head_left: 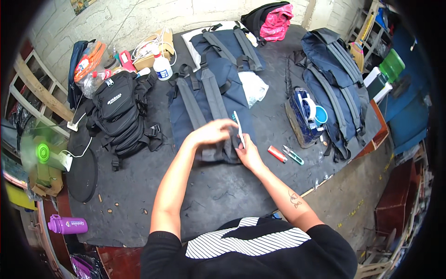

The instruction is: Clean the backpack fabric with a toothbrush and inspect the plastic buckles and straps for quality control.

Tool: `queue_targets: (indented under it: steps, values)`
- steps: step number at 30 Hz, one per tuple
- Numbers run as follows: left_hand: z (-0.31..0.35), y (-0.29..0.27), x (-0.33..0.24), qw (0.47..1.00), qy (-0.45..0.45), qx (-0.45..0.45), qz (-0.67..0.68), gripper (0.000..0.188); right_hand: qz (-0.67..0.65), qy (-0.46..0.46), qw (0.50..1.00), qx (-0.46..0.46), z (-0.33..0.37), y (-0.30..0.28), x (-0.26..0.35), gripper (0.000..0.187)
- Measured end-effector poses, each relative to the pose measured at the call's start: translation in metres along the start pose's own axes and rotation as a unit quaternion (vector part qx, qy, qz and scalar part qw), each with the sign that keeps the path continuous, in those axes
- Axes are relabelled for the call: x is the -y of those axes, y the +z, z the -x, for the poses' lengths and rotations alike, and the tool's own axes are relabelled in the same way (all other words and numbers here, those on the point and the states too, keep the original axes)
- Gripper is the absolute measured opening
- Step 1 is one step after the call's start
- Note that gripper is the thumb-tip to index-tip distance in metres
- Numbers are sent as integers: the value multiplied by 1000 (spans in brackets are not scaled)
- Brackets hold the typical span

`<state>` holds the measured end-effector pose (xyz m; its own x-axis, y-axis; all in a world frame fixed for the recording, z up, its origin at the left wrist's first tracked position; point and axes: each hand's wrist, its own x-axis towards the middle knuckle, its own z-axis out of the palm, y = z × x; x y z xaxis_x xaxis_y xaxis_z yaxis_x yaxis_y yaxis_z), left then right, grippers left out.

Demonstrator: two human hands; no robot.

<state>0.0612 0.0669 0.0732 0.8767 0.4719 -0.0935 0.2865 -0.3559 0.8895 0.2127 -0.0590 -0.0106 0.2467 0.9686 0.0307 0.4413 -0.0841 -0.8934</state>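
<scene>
A navy backpack (pixel 186 123) with grey shoulder straps lies on the black table in front of me. My right hand (pixel 251 153) is closed around the lower end of a white toothbrush (pixel 239 126) at the pack's near right edge. Its teal bristles point up, away from me. My left hand (pixel 214 132) rests over the near part of the same pack, fingers stretched toward the brush, seemingly holding nothing; the undersides of its fingers are hidden. A red lighter (pixel 277 154) and teal-handled thread snips (pixel 293 156) lie to the right of my right hand.
A black backpack (pixel 118 114) stands left, near a spray bottle (pixel 162 67). More navy packs (pixel 332 83) lie right and behind. A clear-sided case (pixel 301 118) holds a blue tape roll (pixel 320 114). A purple bottle (pixel 69 225) lies at the table's near left.
</scene>
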Motion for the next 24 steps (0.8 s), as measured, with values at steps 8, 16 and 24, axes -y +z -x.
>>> queue_targets:
  steps: [8, 16, 24]
  values:
    - [62, 49, 6, 978, 10, -147, -145, 71, 55, -89, 995, -8, 9, -57, 31, 40]
    - [66, 145, -19, 928, -27, -127, -349, 55, 495, -127, 860, 12, -26, 3, 59, 33]
    - [66, 144, -12, 931, -12, -156, -330, 54, 513, -177, 840, -6, -13, 11, 50, 41]
